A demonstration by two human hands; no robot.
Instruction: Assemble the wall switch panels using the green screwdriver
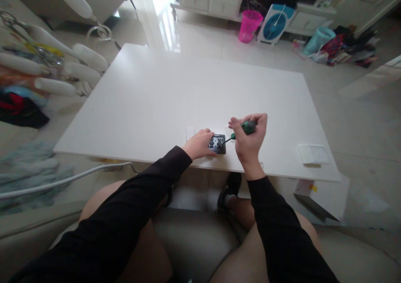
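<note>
Partly hidden: we lose some of the left edge of the black module (218, 143) behind the left hand (199, 144), and part of the green-handled screwdriver (245, 127) inside the right hand (251, 140).
Screwdriver tip (223, 142): too small for us to tell what it meets.
Module: squarish, black, pale fittings on its upward face; we find it on the tabletop (175, 95), close to the near edge.
Left hand: fingers pinching the module's left side.
Right hand: fingers curled around the screwdriver, which slants down to the module.

Left fingers (206, 134) hide one edge of the black module (216, 144), its details blurred.
</note>
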